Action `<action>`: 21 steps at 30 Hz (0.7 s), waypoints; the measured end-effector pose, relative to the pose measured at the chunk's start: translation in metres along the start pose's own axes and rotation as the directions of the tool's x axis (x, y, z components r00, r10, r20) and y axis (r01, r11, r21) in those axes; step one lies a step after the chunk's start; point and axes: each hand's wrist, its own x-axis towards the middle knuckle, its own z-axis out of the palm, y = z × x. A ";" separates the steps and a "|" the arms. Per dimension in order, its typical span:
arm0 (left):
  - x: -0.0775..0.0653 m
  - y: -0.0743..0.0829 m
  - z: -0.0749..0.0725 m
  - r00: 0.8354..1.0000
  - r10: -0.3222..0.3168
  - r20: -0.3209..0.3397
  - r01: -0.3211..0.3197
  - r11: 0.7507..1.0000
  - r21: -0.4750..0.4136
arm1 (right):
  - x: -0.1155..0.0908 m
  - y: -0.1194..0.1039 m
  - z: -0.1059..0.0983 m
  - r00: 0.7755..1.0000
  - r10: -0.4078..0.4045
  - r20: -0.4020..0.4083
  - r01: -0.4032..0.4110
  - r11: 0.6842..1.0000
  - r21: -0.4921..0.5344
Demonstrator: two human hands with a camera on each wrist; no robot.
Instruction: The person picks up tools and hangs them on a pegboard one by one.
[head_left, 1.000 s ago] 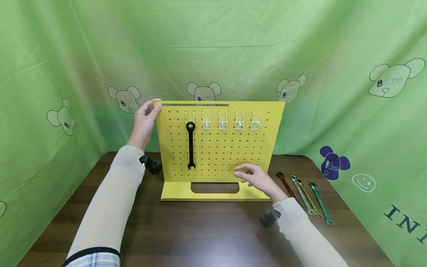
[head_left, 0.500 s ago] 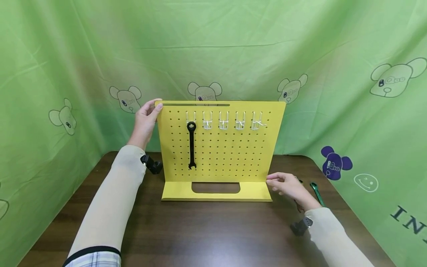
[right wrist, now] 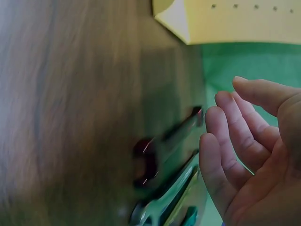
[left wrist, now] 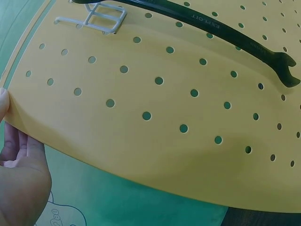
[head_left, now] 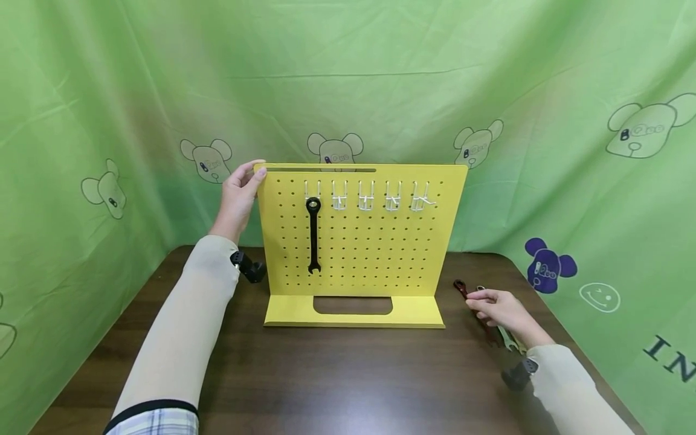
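head view: left hand (head_left: 237,196) grips the board (head_left: 353,241); right hand (head_left: 504,313), loosely bent and empty, could knock the wrenches (right wrist: 151,161) askew, since they lie close.

The left arm (head_left: 176,326) stretches forward, the left hand (head_left: 237,194) raised, thumb (head_left: 260,174) pinching against fingers (left wrist: 35,149). The right hand (head_left: 502,313) reaches lower, fingers loosely bent; whether thumb and index tip touch is hard to tell.
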 end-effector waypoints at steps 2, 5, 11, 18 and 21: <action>0.000 0.000 0.000 1.000 0.000 -0.002 0.000 1.000 0.000 | 0.001 0.006 -0.002 1.000 0.015 0.005 -0.015 1.000 -0.004; 0.000 0.000 0.000 1.000 0.002 -0.003 -0.002 1.000 0.007 | 0.003 0.015 -0.003 0.999 0.033 0.008 -0.032 0.999 -0.013; 0.001 -0.001 -0.001 1.000 0.009 -0.001 -0.009 1.000 0.009 | 0.010 0.026 -0.005 0.999 0.040 0.000 -0.040 0.999 -0.018; 0.001 0.000 0.001 1.000 0.002 0.005 -0.002 1.000 0.006 | 0.016 0.035 -0.004 0.999 0.038 -0.029 -0.040 0.997 -0.071; 0.001 -0.001 0.000 1.000 0.002 0.001 -0.002 1.000 0.007 | 0.020 0.037 -0.003 0.998 0.037 -0.040 -0.041 0.995 -0.094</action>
